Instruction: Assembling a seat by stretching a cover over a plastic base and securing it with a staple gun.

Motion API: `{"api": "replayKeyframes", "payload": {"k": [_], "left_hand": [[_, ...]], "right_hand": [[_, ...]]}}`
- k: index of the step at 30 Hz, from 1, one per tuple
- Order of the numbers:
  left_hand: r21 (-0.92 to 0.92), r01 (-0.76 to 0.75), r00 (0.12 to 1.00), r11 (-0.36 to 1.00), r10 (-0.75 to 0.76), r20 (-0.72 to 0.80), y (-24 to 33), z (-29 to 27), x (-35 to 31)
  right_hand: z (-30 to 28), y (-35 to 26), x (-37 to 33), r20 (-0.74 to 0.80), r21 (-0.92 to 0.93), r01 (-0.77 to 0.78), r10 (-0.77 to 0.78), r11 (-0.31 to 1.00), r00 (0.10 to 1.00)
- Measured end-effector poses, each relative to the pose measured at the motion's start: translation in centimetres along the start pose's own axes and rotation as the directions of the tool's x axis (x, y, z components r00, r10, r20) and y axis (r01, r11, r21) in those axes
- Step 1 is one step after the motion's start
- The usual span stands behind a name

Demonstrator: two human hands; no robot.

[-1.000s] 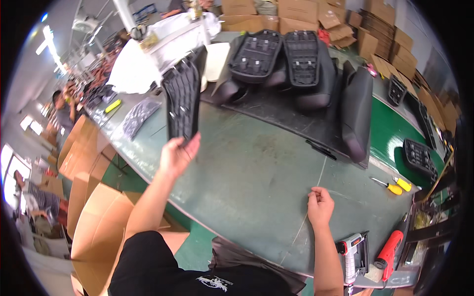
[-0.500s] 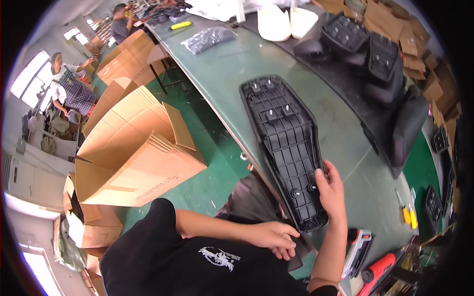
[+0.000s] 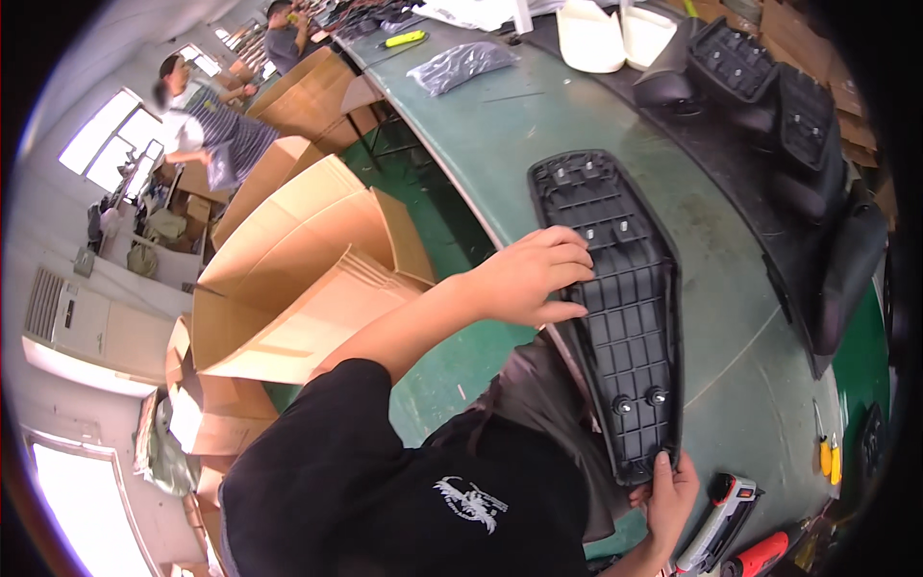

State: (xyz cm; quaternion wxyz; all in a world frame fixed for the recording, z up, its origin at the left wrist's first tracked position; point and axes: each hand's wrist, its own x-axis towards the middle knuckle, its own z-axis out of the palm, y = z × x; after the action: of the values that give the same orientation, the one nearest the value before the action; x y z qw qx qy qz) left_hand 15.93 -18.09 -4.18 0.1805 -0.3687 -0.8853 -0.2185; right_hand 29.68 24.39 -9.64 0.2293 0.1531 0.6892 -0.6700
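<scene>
A long black motorcycle seat (image 3: 630,332) lies upside down on the green worktable (image 3: 740,317), its ribbed plastic base and several metal studs facing up. My left hand (image 3: 532,279) reaches across to its left edge, fingers curled over the rim beside the middle studs and thumb lower down. The narrow near end is in my right hand (image 3: 670,498), thumb on top and fingers underneath, partly hidden. That near end hangs close to the table's edge, by my body.
Black seats (image 3: 733,60) line the right side on a dark mat. Nearer are a staple gun (image 3: 719,519), a red tool (image 3: 760,556) and yellow-handled screwdrivers (image 3: 825,457). Open cardboard boxes (image 3: 288,260) stand at left. Two people work beyond; a plastic-bagged item (image 3: 463,67) lies farther along.
My left hand has moved from near my body up to the seat's left edge. My right hand has slid from the right side to the near end. The view has shifted left.
</scene>
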Motion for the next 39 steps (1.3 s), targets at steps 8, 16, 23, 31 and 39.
{"api": "replayKeyframes", "payload": {"k": [8,16,23,31,39], "left_hand": [[-0.054,-0.038,0.999,0.998,0.037,-0.004,-3.5,0.1,0.1],[-0.071,-0.036,0.983,0.997,0.022,-0.183,6.2,5.4,3.8],[-0.152,-0.056,0.992,0.987,0.038,-0.117,12.3,9.1,4.5],[-0.145,-0.109,0.994,0.983,0.105,-0.033,12.2,10.9,1.9],[-0.113,-0.128,0.990,0.985,0.134,0.049,11.1,10.5,0.5]], "right_hand": [[-5.1,-2.0,2.9,-0.307,-0.247,0.215,-0.287,0.945,0.908],[0.2,-4.1,1.5,-0.290,-0.866,0.224,-0.813,0.448,0.504],[2.9,-5.0,-0.1,-0.030,-0.779,0.545,-0.886,0.310,0.462],[3.2,-3.0,2.4,0.011,-0.710,0.632,-0.892,0.311,0.451],[2.5,-1.0,3.8,-0.026,-0.686,0.613,-0.855,0.392,0.517]]}}
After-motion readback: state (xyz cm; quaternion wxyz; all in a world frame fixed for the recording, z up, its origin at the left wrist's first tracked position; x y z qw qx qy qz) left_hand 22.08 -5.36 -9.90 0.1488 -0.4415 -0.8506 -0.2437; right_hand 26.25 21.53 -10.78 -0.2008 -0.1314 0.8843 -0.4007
